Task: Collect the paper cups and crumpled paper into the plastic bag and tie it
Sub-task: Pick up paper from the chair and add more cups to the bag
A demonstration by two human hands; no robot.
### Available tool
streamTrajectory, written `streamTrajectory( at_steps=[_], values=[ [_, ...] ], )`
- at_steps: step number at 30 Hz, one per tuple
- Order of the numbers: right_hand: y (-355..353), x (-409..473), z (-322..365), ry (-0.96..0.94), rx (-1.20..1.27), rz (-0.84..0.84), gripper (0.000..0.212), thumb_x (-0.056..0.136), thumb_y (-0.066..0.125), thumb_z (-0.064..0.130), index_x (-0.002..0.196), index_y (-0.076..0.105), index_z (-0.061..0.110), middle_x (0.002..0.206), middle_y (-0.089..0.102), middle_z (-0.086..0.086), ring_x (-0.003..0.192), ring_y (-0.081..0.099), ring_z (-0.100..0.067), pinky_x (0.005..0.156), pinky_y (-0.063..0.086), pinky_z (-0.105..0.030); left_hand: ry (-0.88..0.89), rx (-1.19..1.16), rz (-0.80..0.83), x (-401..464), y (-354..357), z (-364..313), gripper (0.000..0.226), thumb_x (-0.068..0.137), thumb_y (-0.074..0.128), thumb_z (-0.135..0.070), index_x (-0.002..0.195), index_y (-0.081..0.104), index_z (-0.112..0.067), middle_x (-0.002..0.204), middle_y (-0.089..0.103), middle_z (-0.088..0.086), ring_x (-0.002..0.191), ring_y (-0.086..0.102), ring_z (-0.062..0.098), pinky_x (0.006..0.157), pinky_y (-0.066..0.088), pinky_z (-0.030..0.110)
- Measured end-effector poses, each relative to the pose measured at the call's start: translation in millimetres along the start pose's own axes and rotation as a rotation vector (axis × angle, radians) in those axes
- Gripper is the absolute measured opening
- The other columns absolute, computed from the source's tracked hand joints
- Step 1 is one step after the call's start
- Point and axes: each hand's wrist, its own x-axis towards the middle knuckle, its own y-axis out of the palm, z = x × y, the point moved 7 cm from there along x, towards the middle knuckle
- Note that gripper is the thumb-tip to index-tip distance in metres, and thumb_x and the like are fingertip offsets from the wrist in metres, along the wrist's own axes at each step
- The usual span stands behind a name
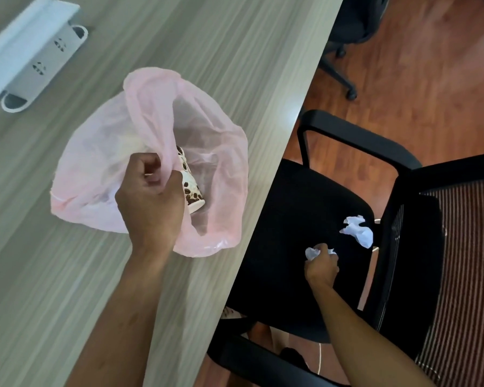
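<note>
A pink plastic bag (213, 152) lies on the wooden table (67, 275) with its mouth open. Inside it lies a paper cup (192, 191) printed with coffee beans, on its side. My left hand (151, 202) grips the near edge of the bag's mouth. Down on the black chair seat (291, 219) to the right, my right hand (322, 265) holds a ball of crumpled white paper (311, 253). A second crumpled paper (358, 230) lies on the seat, a little further right, untouched.
A white socket box (31, 60) with an open lid sits in the table at the far left. The chair's black armrests (361, 138) and striped mesh back (470, 275) frame the seat. Another office chair (352, 29) stands on the wooden floor beyond.
</note>
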Motion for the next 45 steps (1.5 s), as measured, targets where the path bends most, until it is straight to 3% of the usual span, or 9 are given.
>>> streamTrajectory(
  at_steps=[4,8,14,17,22,27,32,36,45],
  values=[
    [-18.9,-11.5,33.6,-0.087,0.178,-0.053,0.022,0.087,0.065,0.016,0.107,0.058,0.008,0.104,0.062,-0.016,0.085,0.059,-0.026,0.069,0.049,-0.032,-0.023,-0.028,-0.012,1.9,-7.6,-5.0,0.009,0.083,0.064,-0.012,0.088,0.057,-0.011,0.073,0.057,-0.015,0.065,0.052,-0.005,0.066,0.038,0.009],
    [-61.0,-43.8,92.5,-0.164,0.515,-0.118,0.022,0.085,0.068,0.032,0.101,0.06,0.019,0.087,0.067,-0.002,0.082,0.067,-0.022,0.07,0.053,-0.032,-0.038,-0.046,-0.051,5.1,-29.2,-11.7,0.007,0.084,0.062,-0.009,0.087,0.057,-0.013,0.074,0.058,-0.014,0.066,0.052,-0.002,0.066,0.038,0.007],
    [-163.6,-127.5,208.8,-0.341,0.86,-0.259,0.032,0.081,0.071,0.025,0.111,0.06,0.027,0.088,0.065,0.01,0.074,0.062,-0.002,0.063,0.045,-0.005,-0.103,-0.08,-0.209,18.1,-81.9,-18.3,0.003,0.085,0.057,-0.015,0.088,0.059,-0.015,0.075,0.059,-0.01,0.072,0.054,0.015,0.068,0.044,0.024],
    [-178.8,-173.4,269.7,-0.529,0.888,-0.112,0.035,0.08,0.076,0.021,0.111,0.06,0.028,0.084,0.063,0.014,0.065,0.062,0.005,0.06,0.048,-0.008,-0.101,-0.085,-0.258,24.5,-103.2,-22.0,0.004,0.084,0.057,-0.016,0.087,0.058,-0.014,0.078,0.06,-0.003,0.072,0.053,0.018,0.068,0.043,0.027],
    [-131.9,-246.3,349.2,-0.832,0.632,0.363,0.037,0.076,0.077,0.019,0.108,0.064,0.033,0.081,0.065,0.006,0.074,0.068,-0.015,0.065,0.062,-0.04,-0.094,-0.085,-0.277,28.8,-126.8,-24.8,0.003,0.085,0.057,-0.014,0.086,0.056,-0.011,0.08,0.058,0.0,0.07,0.05,0.018,0.062,0.04,0.022],
    [-89.1,-278.8,374.5,-0.922,0.362,0.643,0.049,0.08,0.076,0.046,0.126,0.063,0.035,0.111,0.072,0.008,0.1,0.067,-0.001,0.09,0.057,-0.034,-0.084,-0.092,-0.223,34.6,-134.3,-21.3,0.004,0.084,0.059,-0.012,0.087,0.057,-0.011,0.081,0.058,-0.001,0.072,0.051,0.017,0.063,0.041,0.02],
    [-126.5,-243.2,359.3,-0.813,0.578,0.405,0.014,0.091,0.066,0.033,0.09,0.075,0.022,0.083,0.076,0.002,0.078,0.074,-0.016,0.078,0.06,-0.044,-0.051,-0.101,-0.161,37.8,-119.7,-24.8,0.004,0.084,0.06,-0.011,0.086,0.057,-0.013,0.072,0.055,-0.01,0.067,0.05,0.009,0.062,0.039,0.015],
    [-152.1,-199.2,321.8,-0.726,0.562,0.124,0.019,0.093,0.06,0.032,0.082,0.074,0.025,0.069,0.073,0.011,0.068,0.067,-0.001,0.077,0.054,-0.029,-0.025,-0.104,-0.068,30.4,-82.8,-37.0,0.004,0.086,0.062,-0.014,0.087,0.058,-0.015,0.073,0.057,-0.013,0.069,0.052,0.004,0.062,0.038,0.011],
    [-152.6,-90.6,189.2,-0.372,0.486,-0.154,0.014,0.092,0.055,0.03,0.092,0.066,0.022,0.101,0.068,0.003,0.099,0.062,-0.017,0.091,0.05,-0.035,0.042,-0.084,0.097,10.2,6.9,-48.8,0.006,0.081,0.06,-0.012,0.086,0.059,-0.016,0.072,0.058,-0.013,0.067,0.052,0.005,0.066,0.039,0.016]
  ],
)
